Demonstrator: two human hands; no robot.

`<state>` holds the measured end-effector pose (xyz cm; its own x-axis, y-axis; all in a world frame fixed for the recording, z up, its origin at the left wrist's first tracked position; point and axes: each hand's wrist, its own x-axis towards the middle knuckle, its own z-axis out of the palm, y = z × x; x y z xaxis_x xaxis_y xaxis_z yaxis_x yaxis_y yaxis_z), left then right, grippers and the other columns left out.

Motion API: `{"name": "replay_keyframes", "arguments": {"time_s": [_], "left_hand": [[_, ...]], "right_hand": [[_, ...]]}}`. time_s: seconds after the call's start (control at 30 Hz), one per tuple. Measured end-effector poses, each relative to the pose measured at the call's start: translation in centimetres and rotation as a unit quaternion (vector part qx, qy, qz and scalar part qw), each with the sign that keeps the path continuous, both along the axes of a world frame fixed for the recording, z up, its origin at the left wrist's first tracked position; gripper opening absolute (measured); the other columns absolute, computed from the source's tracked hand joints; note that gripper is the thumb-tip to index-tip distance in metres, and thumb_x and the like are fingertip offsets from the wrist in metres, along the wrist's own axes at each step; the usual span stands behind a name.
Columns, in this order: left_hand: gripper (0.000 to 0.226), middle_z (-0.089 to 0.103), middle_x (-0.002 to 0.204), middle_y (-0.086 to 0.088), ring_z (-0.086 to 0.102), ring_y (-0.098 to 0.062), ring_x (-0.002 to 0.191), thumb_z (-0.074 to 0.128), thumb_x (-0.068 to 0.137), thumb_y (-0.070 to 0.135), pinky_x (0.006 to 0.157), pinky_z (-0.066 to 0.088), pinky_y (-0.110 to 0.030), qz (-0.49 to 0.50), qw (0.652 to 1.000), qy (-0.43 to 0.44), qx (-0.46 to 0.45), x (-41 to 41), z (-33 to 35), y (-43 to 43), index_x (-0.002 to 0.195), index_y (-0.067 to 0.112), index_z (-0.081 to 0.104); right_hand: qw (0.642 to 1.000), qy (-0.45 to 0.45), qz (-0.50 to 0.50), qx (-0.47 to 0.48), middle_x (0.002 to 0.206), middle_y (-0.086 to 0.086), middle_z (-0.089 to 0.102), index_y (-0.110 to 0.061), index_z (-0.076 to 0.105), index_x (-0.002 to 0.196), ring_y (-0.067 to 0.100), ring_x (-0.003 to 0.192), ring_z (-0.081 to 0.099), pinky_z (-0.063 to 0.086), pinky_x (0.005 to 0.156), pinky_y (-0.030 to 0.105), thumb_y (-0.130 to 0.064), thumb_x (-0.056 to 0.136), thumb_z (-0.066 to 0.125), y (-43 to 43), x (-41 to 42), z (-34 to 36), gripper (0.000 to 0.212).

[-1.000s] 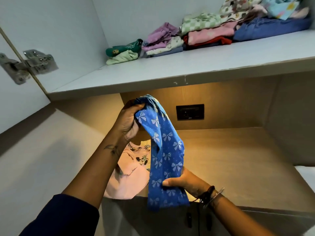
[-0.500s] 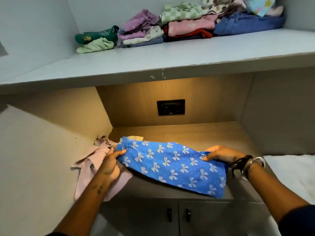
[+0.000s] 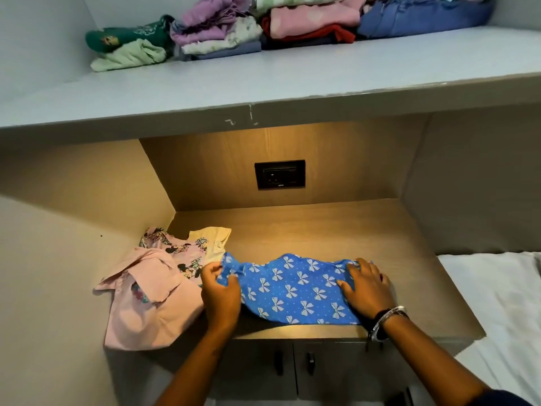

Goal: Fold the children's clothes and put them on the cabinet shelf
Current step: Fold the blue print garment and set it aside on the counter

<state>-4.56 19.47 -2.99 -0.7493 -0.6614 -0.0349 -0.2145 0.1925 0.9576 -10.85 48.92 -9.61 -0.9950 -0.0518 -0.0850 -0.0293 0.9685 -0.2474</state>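
A blue garment with white bows (image 3: 295, 291) lies spread flat on the wooden counter (image 3: 336, 230). My left hand (image 3: 219, 291) pinches its left end between thumb and fingers. My right hand (image 3: 366, 288) rests palm down on its right end, fingers spread. To the left lies a loose heap: a pink garment (image 3: 146, 306), a cartoon-print piece (image 3: 181, 259) and a cream piece (image 3: 210, 238). Above, the grey cabinet shelf (image 3: 263, 80) carries stacks of folded clothes (image 3: 263, 27) along its back.
A black wall socket (image 3: 279, 174) sits in the niche's back panel. Two cabinet doors with dark handles (image 3: 292, 361) are below the counter. A white bed sheet (image 3: 497, 303) lies to the right. Side walls close the niche on both sides.
The blue garment went from hanging upright in both hands, to stretched out sideways, to lying flat on the counter. My right hand now presses on its right end.
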Motion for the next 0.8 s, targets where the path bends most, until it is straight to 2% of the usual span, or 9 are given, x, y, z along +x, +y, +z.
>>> {"name": "replay_keyframes", "arguments": {"time_s": [0.07, 0.17, 0.27, 0.33, 0.43, 0.5, 0.57, 0.7, 0.8], "left_hand": [[0.040, 0.059, 0.122, -0.009, 0.063, -0.018, 0.102, 0.062, 0.089, 0.002, 0.070, 0.053, -0.024, -0.035, 0.996, 0.056, -0.053, -0.2, 1.4, 3.0, 0.122, 0.019, 0.047], [0.044, 0.060, 0.117, 0.003, 0.065, -0.012, 0.098, 0.063, 0.090, 0.007, 0.072, 0.061, -0.029, -0.155, 0.980, 0.089, -0.085, 0.1, 2.8, 9.2, 0.127, 0.025, 0.046], [0.074, 0.051, 0.136, 0.013, 0.060, -0.010, 0.114, 0.071, 0.084, 0.037, 0.089, 0.058, -0.035, -0.327, 0.942, 0.000, -0.070, 0.7, 2.8, 15.1, 0.146, 0.033, 0.031], [0.084, 0.046, 0.143, 0.015, 0.055, -0.013, 0.121, 0.065, 0.077, 0.060, 0.099, 0.051, -0.039, -0.373, 0.916, -0.078, -0.124, 1.5, 1.8, 17.1, 0.148, 0.035, 0.028], [0.053, 0.055, 0.134, 0.011, 0.063, -0.015, 0.105, 0.059, 0.090, 0.045, 0.087, 0.057, -0.039, -0.309, 0.937, -0.087, -0.138, 1.9, 0.7, 16.3, 0.138, 0.033, 0.041], [0.037, 0.060, 0.123, 0.007, 0.066, -0.013, 0.085, 0.055, 0.095, 0.030, 0.074, 0.061, -0.036, -0.254, 0.958, -0.079, -0.105, 1.3, 0.4, 14.6, 0.131, 0.029, 0.046], [0.031, 0.061, 0.117, 0.002, 0.064, -0.013, 0.081, 0.054, 0.095, 0.029, 0.072, 0.061, -0.039, -0.180, 0.976, -0.091, -0.077, -0.3, 0.3, 12.4, 0.125, 0.026, 0.048], [0.066, 0.057, 0.127, -0.015, 0.060, -0.031, 0.109, 0.064, 0.086, 0.049, 0.092, 0.053, -0.049, -0.177, 0.959, -0.220, -0.018, -5.1, -0.5, 9.5, 0.134, 0.008, 0.044], [0.059, 0.069, 0.094, -0.018, 0.068, -0.031, 0.082, 0.070, 0.083, 0.045, 0.067, 0.055, -0.038, -0.252, 0.927, -0.274, 0.051, -7.4, -0.8, 9.8, 0.116, -0.003, 0.060]], "right_hand": [[0.999, -0.014, 0.005, -0.043, 0.157, 0.002, 0.026, -0.026, 0.034, 0.144, 0.024, 0.145, 0.019, 0.016, 0.116, 0.046, -0.051, 0.095, 0.041, 0.6, -0.1, -0.4, 0.055], [0.971, -0.014, -0.034, -0.236, 0.158, 0.005, 0.025, -0.019, 0.033, 0.147, 0.022, 0.145, 0.021, 0.014, 0.118, 0.040, -0.036, 0.100, 0.042, 2.0, -0.3, 0.2, 0.051], [0.897, 0.001, -0.115, -0.427, 0.151, 0.011, 0.039, -0.008, 0.044, 0.138, 0.024, 0.138, 0.035, 0.025, 0.113, 0.033, -0.021, 0.099, 0.047, 3.6, 0.0, 1.6, 0.041], [0.877, 0.017, -0.155, -0.454, 0.144, 0.015, 0.046, -0.002, 0.049, 0.134, 0.027, 0.132, 0.043, 0.030, 0.110, 0.035, -0.018, 0.100, 0.046, 5.0, 0.4, 2.1, 0.038], [0.886, 0.076, -0.176, -0.422, 0.134, 0.018, 0.054, 0.000, 0.056, 0.125, 0.030, 0.123, 0.049, 0.034, 0.104, 0.033, -0.016, 0.100, 0.045, 6.7, 1.3, 2.8, 0.032], [0.912, 0.113, -0.140, -0.370, 0.128, 0.017, 0.058, -0.001, 0.061, 0.118, 0.029, 0.121, 0.051, 0.037, 0.105, 0.036, -0.017, 0.099, 0.046, 6.5, 2.0, 3.6, 0.029], [0.945, 0.125, -0.084, -0.291, 0.132, 0.012, 0.057, -0.006, 0.062, 0.120, 0.025, 0.124, 0.048, 0.036, 0.108, 0.038, -0.027, 0.098, 0.048, 4.6, 3.2, 4.4, 0.034], [0.985, 0.099, 0.030, -0.136, 0.143, 0.002, 0.049, -0.021, 0.053, 0.130, 0.021, 0.135, 0.038, 0.026, 0.113, 0.041, -0.069, 0.085, 0.033, -2.9, 6.2, 4.9, 0.069], [0.997, 0.038, 0.043, -0.049, 0.146, 0.011, 0.042, -0.016, 0.044, 0.135, 0.029, 0.138, 0.032, 0.024, 0.114, 0.051, -0.080, 0.074, 0.034, -8.2, 7.0, 3.9, 0.089]]}}
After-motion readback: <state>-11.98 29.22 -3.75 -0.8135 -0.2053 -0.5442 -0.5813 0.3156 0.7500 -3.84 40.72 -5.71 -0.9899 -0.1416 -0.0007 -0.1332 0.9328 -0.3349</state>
